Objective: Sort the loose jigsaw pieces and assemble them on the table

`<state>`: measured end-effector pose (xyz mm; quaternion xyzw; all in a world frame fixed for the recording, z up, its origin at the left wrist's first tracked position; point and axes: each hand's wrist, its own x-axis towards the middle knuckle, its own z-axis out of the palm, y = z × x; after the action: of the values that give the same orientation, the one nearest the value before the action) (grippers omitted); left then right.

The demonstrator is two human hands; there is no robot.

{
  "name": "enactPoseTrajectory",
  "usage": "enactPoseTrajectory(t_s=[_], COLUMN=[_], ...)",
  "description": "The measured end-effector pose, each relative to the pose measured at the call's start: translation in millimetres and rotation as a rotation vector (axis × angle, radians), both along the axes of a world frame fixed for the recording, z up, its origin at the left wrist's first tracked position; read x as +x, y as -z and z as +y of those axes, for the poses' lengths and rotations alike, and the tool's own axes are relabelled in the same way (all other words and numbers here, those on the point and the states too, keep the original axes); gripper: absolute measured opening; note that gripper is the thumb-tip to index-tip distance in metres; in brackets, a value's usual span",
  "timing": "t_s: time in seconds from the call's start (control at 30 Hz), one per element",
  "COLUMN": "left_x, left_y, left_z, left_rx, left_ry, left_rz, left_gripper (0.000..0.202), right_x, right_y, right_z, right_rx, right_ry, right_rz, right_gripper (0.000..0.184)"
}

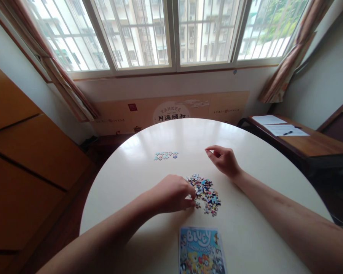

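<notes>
- Multicoloured puzzle pieces (207, 190) lie in a loose heap right at the fingertips of the left hand (174, 194), which is half curled, thumb and fingers bent toward the heap's left edge; whether it grips a piece I cannot tell
- Right hand (224, 161), beyond the heap and to its right, has finger and thumb drawn close together; anything between them is too small to make out
- Pale-blue cluster of pieces (165, 155) lies flat in rows, left of the right hand and well apart from the heap
- Blue picture sheet (201, 249) marked BLUEY lies on the near side of the heap
- White round worktop (117, 182) carries all the pieces
- Brown wooden worktop (325, 142), farther right, holds paper sheets (268, 120) and a pen (287, 133)
- Printed panel (228, 110) stands behind, below a barred window (174, 38)
</notes>
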<state>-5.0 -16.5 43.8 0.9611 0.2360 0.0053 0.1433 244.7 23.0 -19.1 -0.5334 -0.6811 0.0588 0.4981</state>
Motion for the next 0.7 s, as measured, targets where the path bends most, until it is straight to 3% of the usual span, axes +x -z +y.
enactPoseTrajectory(t_s=[0.4,0.7], left_x=[-3,-7], left_y=[-5.8,-16.7], left_z=[-8,-15], left_rx=[-0.093,0.005], left_ry=[0.224,0.216], left_rz=[-0.066,0.048], left_gripper=[0.015,0.014], right_x=[2,1], right_y=[6.8,7.4], right_z=[5,3], right_rx=[0.012,-0.043], right_ry=[-0.030,-0.110], right_rz=[0.001,-0.053], right_gripper=[0.026,0.025])
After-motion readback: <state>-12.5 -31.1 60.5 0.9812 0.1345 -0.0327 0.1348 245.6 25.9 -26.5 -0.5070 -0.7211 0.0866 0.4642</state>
